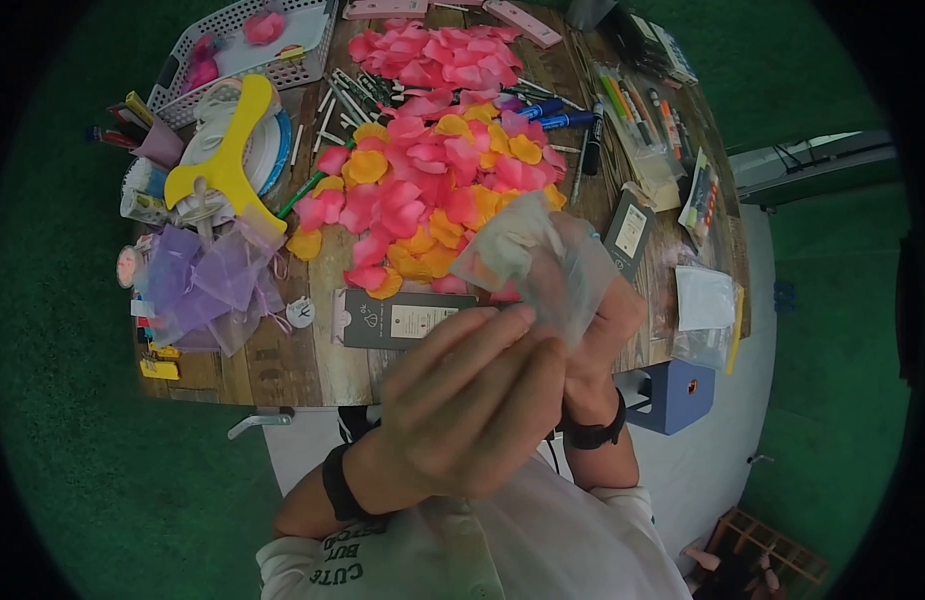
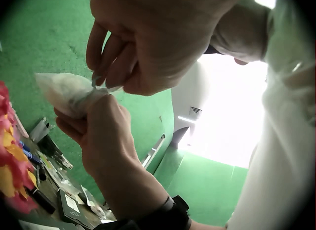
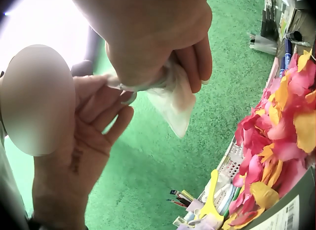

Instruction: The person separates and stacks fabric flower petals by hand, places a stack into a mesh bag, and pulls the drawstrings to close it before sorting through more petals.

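A translucent whitish bag point(image 1: 518, 250) with something pale inside is held up over the table's front edge. My right hand point(image 1: 608, 315) grips the gathered part of the bag, its fingers curled round it. The left hand point(image 1: 473, 400) pinches the bag's twisted end between thumb and fingertips. In the left wrist view the bag point(image 2: 66, 91) points away from the left hand point(image 2: 148, 37), with the right hand point(image 2: 111, 141) below. The right wrist view has the bag point(image 3: 173, 104) hanging under the right hand point(image 3: 153, 27), beside the left hand point(image 3: 94, 116).
Pink and orange petals point(image 1: 413, 180) are heaped mid-table. Purple mesh bags point(image 1: 208, 280), a yellow three-armed piece point(image 1: 233, 150) and a white basket point(image 1: 303, 65) lie at the left. Dark boxes point(image 1: 403, 318), markers point(image 1: 593, 140) and clear packets point(image 1: 708, 310) surround the heap; a blue stool point(image 1: 678, 395) stands right.
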`<action>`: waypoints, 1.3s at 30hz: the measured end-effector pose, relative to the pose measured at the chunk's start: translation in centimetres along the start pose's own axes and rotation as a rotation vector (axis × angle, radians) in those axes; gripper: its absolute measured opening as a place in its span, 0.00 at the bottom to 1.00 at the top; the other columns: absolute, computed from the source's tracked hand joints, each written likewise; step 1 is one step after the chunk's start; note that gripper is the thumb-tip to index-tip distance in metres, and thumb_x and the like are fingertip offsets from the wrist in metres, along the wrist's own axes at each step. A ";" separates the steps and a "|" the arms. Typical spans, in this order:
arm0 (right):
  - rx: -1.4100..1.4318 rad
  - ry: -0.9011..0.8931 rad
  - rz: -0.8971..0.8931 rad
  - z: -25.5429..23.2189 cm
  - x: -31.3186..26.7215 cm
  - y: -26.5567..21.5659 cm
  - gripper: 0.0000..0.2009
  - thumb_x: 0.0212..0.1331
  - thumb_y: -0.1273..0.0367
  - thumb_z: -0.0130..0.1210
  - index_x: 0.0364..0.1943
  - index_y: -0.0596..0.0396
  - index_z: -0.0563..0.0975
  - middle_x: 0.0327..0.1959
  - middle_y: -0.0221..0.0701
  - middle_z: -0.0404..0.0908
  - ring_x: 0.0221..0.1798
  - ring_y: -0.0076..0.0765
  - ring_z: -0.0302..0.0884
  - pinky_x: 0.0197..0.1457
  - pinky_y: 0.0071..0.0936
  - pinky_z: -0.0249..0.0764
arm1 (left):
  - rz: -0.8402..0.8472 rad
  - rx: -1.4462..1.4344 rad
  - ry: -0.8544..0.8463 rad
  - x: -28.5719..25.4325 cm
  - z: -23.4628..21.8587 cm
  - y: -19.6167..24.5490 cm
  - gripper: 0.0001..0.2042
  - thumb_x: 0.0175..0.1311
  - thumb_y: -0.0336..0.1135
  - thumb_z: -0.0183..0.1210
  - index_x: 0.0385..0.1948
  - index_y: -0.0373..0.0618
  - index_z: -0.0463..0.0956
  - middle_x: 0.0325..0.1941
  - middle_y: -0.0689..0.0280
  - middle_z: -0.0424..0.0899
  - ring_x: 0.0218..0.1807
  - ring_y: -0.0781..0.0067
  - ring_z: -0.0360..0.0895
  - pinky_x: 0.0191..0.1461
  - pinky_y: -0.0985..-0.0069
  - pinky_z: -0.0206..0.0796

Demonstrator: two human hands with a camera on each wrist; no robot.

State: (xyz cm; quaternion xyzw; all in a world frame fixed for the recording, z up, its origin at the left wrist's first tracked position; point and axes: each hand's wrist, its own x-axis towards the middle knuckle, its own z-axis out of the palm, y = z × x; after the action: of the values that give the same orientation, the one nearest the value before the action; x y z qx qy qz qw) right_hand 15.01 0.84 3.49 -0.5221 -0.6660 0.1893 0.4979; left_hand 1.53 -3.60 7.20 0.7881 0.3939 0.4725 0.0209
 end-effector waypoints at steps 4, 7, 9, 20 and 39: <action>0.325 -0.032 0.079 0.0 0.2 -0.9 0.14 0.51 0.71 0.60 0.42 0.63 0.78 0.30 0.41 0.82 0.30 0.31 0.81 0.35 0.23 0.75 | -0.488 -0.466 0.190 -0.9 0.3 -2.4 0.16 0.63 0.31 0.51 0.48 0.30 0.70 0.51 0.51 0.74 0.57 0.58 0.70 0.59 0.65 0.62; 0.308 -0.065 0.036 0.6 -0.3 -1.3 0.14 0.52 0.70 0.60 0.42 0.63 0.78 0.30 0.41 0.82 0.31 0.32 0.81 0.36 0.24 0.76 | -0.912 -0.915 0.327 0.0 0.9 -3.5 0.24 0.68 0.42 0.45 0.58 0.31 0.60 0.62 0.51 0.64 0.65 0.61 0.60 0.67 0.67 0.52; 0.293 -0.144 0.072 0.7 -0.2 -2.0 0.17 0.52 0.69 0.60 0.44 0.66 0.76 0.34 0.38 0.81 0.35 0.29 0.79 0.40 0.25 0.75 | -1.057 -1.159 0.302 0.0 1.3 -3.7 0.28 0.70 0.48 0.41 0.62 0.32 0.55 0.66 0.52 0.59 0.68 0.63 0.55 0.69 0.68 0.46; 0.376 -0.324 0.130 1.0 -0.1 -2.4 0.23 0.48 0.70 0.65 0.49 0.67 0.73 0.40 0.36 0.80 0.41 0.27 0.76 0.46 0.25 0.73 | -1.117 -1.338 0.282 -1.0 1.7 -4.6 0.25 0.71 0.47 0.39 0.57 0.33 0.64 0.54 0.58 0.72 0.54 0.72 0.70 0.59 0.74 0.59; -0.041 0.026 0.025 1.6 -0.5 -1.3 0.21 0.49 0.74 0.60 0.50 0.66 0.73 0.35 0.37 0.82 0.36 0.25 0.78 0.42 0.23 0.75 | -0.338 -0.204 -0.105 -1.7 -0.5 -1.6 0.20 0.52 0.34 0.66 0.43 0.29 0.74 0.37 0.51 0.81 0.36 0.60 0.82 0.38 0.73 0.73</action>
State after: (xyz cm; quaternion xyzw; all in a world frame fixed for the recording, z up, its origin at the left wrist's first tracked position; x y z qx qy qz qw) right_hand 12.92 0.34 3.55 -0.5429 -0.6565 0.1751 0.4936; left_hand -0.22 -3.73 5.61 0.7283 0.4689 0.4579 0.2001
